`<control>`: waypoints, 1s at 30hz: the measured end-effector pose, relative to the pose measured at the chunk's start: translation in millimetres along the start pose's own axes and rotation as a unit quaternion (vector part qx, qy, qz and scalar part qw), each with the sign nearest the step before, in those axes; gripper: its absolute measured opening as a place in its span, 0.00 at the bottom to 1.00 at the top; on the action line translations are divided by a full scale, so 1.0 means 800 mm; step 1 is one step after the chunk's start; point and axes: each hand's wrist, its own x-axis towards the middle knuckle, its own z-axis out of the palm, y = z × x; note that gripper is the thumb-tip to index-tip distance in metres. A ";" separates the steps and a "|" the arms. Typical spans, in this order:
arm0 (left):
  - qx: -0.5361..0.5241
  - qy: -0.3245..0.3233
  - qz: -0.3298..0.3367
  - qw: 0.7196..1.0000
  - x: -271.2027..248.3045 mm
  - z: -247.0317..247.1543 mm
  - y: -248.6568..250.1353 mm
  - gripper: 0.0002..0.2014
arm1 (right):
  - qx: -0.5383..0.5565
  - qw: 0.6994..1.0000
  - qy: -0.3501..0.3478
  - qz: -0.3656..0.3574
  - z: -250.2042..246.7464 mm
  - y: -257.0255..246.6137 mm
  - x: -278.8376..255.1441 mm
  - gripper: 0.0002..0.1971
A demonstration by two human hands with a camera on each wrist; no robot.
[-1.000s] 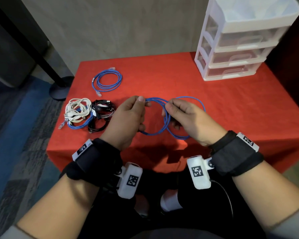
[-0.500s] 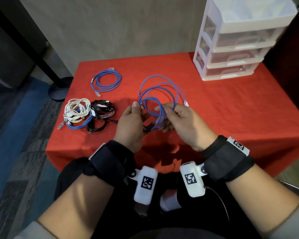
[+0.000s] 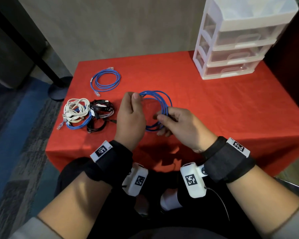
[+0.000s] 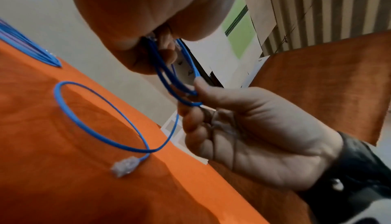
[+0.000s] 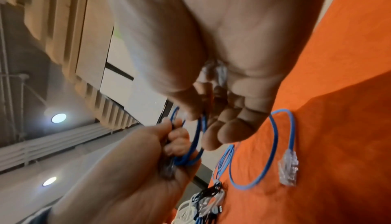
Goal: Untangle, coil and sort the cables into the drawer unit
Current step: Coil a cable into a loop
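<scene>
A blue network cable is gathered into round loops above the red tablecloth. My left hand pinches the loops at their far left. My right hand pinches them at the near right. In the left wrist view one free loop of the blue network cable lies on the cloth and ends in a clear plug. The right wrist view shows that plug beside my right hand. The white drawer unit stands at the far right with its drawers pushed in.
A second coiled blue cable lies at the far left of the cloth. A tangle of white, black and blue cables sits left of my left hand. The table's near edge runs just behind my wrists.
The cable's two spread loops have been drawn together into one round coil. My left hand has risen to the coil's far left side, while the right hand holds the near right side.
</scene>
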 end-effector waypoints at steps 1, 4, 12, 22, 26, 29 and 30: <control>-0.029 -0.018 -0.011 0.999 -0.002 0.002 0.004 0.13 | 0.020 1.000 0.004 0.005 0.001 0.003 0.001 0.06; -0.140 -0.092 -0.103 0.980 0.000 0.002 0.015 0.11 | 0.084 0.995 -0.007 0.043 -0.002 0.006 0.002 0.08; -0.023 -0.188 -0.032 0.981 0.014 -0.022 0.015 0.20 | -0.179 0.957 0.158 -0.168 -0.031 -0.016 0.014 0.21; 0.031 -0.306 -0.031 0.951 0.012 -0.046 0.050 0.17 | -0.218 0.964 0.008 -0.152 -0.041 -0.036 0.021 0.06; 0.082 -0.289 -0.003 0.954 0.019 -0.055 0.041 0.16 | -0.159 0.977 -0.025 -0.140 -0.037 -0.038 0.018 0.03; 0.033 -0.257 -0.015 0.966 0.021 -0.056 0.037 0.16 | -0.117 0.986 -0.053 -0.110 -0.041 -0.032 0.018 0.03; 0.003 -0.241 -0.026 0.970 0.022 -0.056 0.039 0.16 | -0.124 0.985 -0.060 -0.099 -0.045 -0.026 0.018 0.04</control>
